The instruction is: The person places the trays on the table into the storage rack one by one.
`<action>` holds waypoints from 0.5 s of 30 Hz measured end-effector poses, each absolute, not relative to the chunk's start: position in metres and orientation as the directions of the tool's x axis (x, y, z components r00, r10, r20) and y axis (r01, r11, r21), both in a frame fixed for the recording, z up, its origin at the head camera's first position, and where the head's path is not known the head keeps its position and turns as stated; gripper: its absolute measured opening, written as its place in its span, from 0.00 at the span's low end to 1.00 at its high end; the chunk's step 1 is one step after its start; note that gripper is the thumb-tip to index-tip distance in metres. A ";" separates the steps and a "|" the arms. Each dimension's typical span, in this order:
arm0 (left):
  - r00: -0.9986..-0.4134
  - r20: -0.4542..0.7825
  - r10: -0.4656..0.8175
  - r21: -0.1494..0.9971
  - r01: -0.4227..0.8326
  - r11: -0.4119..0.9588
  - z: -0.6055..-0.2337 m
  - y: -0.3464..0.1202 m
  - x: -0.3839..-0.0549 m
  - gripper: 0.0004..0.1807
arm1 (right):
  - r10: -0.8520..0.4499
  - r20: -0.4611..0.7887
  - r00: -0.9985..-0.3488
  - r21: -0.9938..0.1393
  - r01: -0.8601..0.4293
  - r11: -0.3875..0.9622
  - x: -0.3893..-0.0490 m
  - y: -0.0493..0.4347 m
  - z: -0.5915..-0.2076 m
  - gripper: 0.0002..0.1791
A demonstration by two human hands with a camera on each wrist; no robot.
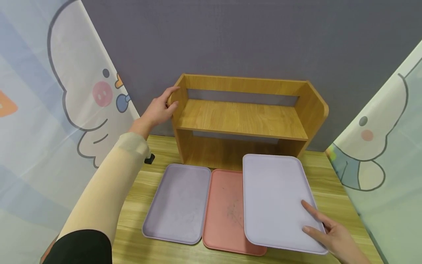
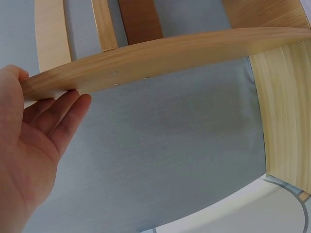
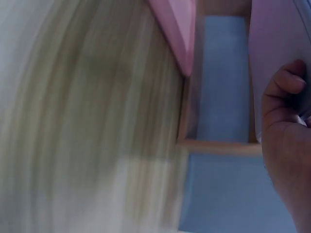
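Observation:
A two-tier wooden desk shelf (image 1: 244, 115) stands against the grey backdrop. On its left side panel (image 2: 146, 63), the left hand (image 1: 162, 108) grips the upper front edge, fingers and thumb on opposite faces in the left wrist view. The right hand (image 1: 333, 231) holds a pale lavender tray (image 1: 277, 201) by its lower right edge, thumb and a finger over the top face. That tray is raised and tilted, overlapping part of a pink tray (image 1: 224, 212) on the table. Left of the pink one lies a purple tray (image 1: 179, 203), flat and side by side with it.
The wood-grain table (image 1: 132, 212) carries the shelf and trays. A small black object (image 1: 150, 159) sits by the left forearm. Cartoon-printed fabric panels (image 1: 372, 139) close in both sides, and the grey backdrop (image 1: 230, 40) rises behind the shelf.

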State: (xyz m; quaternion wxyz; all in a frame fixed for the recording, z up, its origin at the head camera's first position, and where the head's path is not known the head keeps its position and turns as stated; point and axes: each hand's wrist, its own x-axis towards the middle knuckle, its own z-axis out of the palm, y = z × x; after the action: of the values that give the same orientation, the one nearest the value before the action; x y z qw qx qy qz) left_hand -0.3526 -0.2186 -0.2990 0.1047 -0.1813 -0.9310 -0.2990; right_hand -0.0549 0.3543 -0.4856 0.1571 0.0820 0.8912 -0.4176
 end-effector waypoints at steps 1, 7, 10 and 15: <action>-0.912 0.304 0.276 0.519 0.401 0.755 -0.299 -0.218 -0.352 0.34 | 0.018 -0.344 -0.939 -0.720 0.276 0.636 -0.055 0.350 -0.483 0.46; -0.913 0.300 0.275 0.519 0.398 0.757 -0.299 -0.219 -0.352 0.34 | -0.011 -0.270 -0.963 -0.786 0.214 0.581 -0.055 0.325 -0.470 0.43; -0.914 0.299 0.275 0.517 0.397 0.758 -0.299 -0.219 -0.352 0.34 | -0.016 -0.245 -0.970 -0.799 0.192 0.569 -0.058 0.312 -0.462 0.43; -0.914 0.296 0.276 0.517 0.396 0.759 -0.298 -0.219 -0.352 0.34 | -0.076 -0.209 -0.975 -0.880 0.154 0.449 -0.062 0.286 -0.449 0.42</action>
State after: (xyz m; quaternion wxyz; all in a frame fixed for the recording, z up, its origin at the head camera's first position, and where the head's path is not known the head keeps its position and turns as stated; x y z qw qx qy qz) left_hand -0.3518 -0.2191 -0.2984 0.1010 -0.1804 -0.9322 -0.2970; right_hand -0.0616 0.2860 -0.4491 0.1095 0.0232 0.8442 -0.5242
